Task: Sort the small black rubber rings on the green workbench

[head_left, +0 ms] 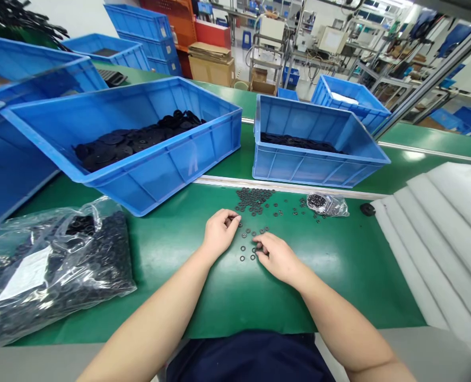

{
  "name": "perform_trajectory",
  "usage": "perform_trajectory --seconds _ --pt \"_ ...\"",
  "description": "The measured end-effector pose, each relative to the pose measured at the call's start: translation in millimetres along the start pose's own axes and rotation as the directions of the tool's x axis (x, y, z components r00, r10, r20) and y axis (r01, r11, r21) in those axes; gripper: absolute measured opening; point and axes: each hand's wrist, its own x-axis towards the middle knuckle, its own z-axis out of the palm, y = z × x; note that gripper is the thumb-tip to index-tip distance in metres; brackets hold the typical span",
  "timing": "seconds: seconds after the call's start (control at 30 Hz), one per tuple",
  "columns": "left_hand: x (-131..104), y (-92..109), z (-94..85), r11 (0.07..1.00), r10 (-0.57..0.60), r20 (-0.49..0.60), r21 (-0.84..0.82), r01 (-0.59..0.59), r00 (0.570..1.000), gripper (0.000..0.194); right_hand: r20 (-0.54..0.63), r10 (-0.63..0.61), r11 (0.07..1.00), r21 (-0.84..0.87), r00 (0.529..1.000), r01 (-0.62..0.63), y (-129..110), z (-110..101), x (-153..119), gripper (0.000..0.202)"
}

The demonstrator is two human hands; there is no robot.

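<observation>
Green bench top (167,233), loaded front to back.
Near left: large clear bag (80,265) of black parts. Centre: dense patch of small dark rings (254,198); nearer the front edge, spaced rings (242,258) lie flat. Right of the patch: small clear bag (331,205), then black round piece (367,209) beside white padded sheets (430,239). Behind: two blue bins (299,167), holding dark parts.

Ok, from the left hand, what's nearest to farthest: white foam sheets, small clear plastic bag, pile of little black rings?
From the left hand, head view:
1. Pile of little black rings, ahead, slightly right
2. Small clear plastic bag, farther right
3. White foam sheets, far right
</observation>
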Motion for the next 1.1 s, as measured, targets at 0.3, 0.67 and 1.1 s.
perform_trajectory --seconds 0.3,0.67,1.1 --pt "-0.6 0.6 1.2 1.000 -0.017 -0.006 -0.020 0.017 1.000 0.019 0.024 -0.025 0.997 -0.069 0.999 0.027 3.2 8.2 2.6 0.029" --pt "-0.9 1.1 1.0 1.000 -0.022 0.006 -0.009 0.022 1.000 0.020 -0.082 0.027 0.999 -0.026 0.996 -0.029 4.8 7.1 2.9 0.004" --pt "-1.7 0.8 -0.9 0.999 -0.009 0.025 0.053 0.008 1.000 0.023 -0.107 0.242 0.962 -0.103 0.964 -0.253 -2.2 6.3 8.6 0.016"
